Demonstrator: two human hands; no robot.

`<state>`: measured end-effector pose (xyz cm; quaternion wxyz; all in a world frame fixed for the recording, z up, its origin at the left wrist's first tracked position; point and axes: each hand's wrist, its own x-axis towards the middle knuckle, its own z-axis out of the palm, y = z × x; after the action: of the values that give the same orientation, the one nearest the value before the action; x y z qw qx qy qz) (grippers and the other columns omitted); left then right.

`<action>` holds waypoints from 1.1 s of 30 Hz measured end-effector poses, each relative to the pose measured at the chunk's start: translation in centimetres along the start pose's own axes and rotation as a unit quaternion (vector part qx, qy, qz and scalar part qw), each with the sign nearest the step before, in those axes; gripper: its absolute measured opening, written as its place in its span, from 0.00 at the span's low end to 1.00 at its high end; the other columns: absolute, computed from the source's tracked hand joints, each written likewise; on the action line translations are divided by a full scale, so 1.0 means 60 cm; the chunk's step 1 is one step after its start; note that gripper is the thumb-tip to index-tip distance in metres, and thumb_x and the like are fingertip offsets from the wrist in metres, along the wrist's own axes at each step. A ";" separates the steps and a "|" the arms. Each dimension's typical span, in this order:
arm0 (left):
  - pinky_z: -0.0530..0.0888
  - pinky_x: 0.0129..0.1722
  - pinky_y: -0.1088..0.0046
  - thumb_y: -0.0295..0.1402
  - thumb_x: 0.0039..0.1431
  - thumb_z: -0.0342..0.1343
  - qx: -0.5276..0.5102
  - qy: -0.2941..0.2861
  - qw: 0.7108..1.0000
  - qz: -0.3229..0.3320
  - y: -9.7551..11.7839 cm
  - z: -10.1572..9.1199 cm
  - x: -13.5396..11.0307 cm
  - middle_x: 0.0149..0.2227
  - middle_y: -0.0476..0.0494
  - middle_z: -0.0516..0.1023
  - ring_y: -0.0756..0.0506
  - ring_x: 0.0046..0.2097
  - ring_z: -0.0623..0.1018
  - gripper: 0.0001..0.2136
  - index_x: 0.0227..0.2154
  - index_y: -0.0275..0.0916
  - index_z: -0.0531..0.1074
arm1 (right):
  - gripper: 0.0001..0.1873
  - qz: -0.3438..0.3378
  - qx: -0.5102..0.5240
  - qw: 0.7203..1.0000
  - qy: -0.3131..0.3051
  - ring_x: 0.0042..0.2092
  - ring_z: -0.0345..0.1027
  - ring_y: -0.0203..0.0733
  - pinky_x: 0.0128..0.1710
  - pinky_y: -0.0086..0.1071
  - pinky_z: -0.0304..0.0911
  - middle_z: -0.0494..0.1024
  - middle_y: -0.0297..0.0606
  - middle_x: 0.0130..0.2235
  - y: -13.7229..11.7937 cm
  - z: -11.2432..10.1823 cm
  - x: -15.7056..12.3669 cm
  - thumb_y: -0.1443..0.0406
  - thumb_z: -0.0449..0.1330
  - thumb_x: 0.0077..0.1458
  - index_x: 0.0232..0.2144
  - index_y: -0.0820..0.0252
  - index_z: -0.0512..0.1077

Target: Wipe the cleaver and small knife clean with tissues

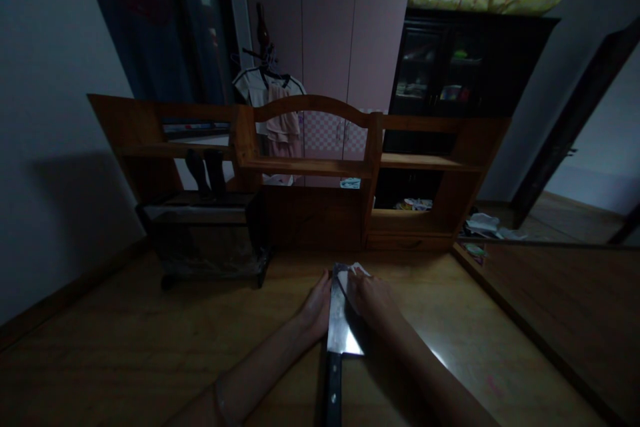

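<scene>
A cleaver [339, 330] with a wide shiny blade and a black riveted handle lies lengthwise in front of me, its handle pointing towards me. My left hand [316, 307] grips the left edge of the blade, with some fingers hidden behind it. On the upper right part of the blade, my right hand [367, 295] presses a bunched white cloth or tissue [344, 278]. The right fingers are closed around this white piece, and it partly covers the far end of the blade.
Under the cleaver is a wooden surface [240, 340]. Behind it stands a wooden shelf unit [310, 165]. To the left, a dark knife-block-like box [205, 247] has two black handles [206, 173] on top. A raised wooden edge [520, 320] runs along the right.
</scene>
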<state>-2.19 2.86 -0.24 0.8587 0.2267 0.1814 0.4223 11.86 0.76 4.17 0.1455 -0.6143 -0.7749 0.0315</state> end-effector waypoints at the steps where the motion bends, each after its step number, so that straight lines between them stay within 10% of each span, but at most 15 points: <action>1: 0.65 0.55 0.61 0.46 0.66 0.44 0.001 0.000 1.000 0.000 0.000 0.000 0.000 0.39 0.36 0.80 0.39 0.46 0.78 0.21 0.43 0.33 0.73 | 0.22 -0.002 -0.003 1.000 -0.004 0.45 0.75 0.50 0.44 0.36 0.66 0.75 0.51 0.53 0.000 0.000 0.001 0.68 0.42 0.62 0.50 0.62 0.71; 9: 0.64 0.58 0.65 0.42 0.66 0.46 -0.030 -0.010 0.999 0.010 -0.001 -0.005 0.004 0.49 0.34 0.77 0.40 0.51 0.75 0.22 0.52 0.29 0.69 | 0.27 -0.125 0.034 0.991 0.015 0.63 0.57 0.44 0.63 0.35 0.50 0.65 0.46 0.63 0.007 0.020 0.003 0.74 0.47 0.57 0.59 0.63 0.64; 33: 0.67 0.54 0.69 0.35 0.66 0.47 -0.043 0.024 0.999 -0.003 0.002 0.010 0.002 0.43 0.37 0.80 0.43 0.45 0.79 0.16 0.44 0.29 0.74 | 0.28 -0.095 0.009 0.995 0.007 0.59 0.64 0.46 0.58 0.34 0.57 0.64 0.50 0.62 0.005 0.016 -0.001 0.73 0.47 0.57 0.60 0.65 0.63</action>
<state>-1.87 2.88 0.30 0.8642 0.1787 0.1846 0.4327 11.89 0.91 3.17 0.1591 -0.5372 -0.8281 0.0201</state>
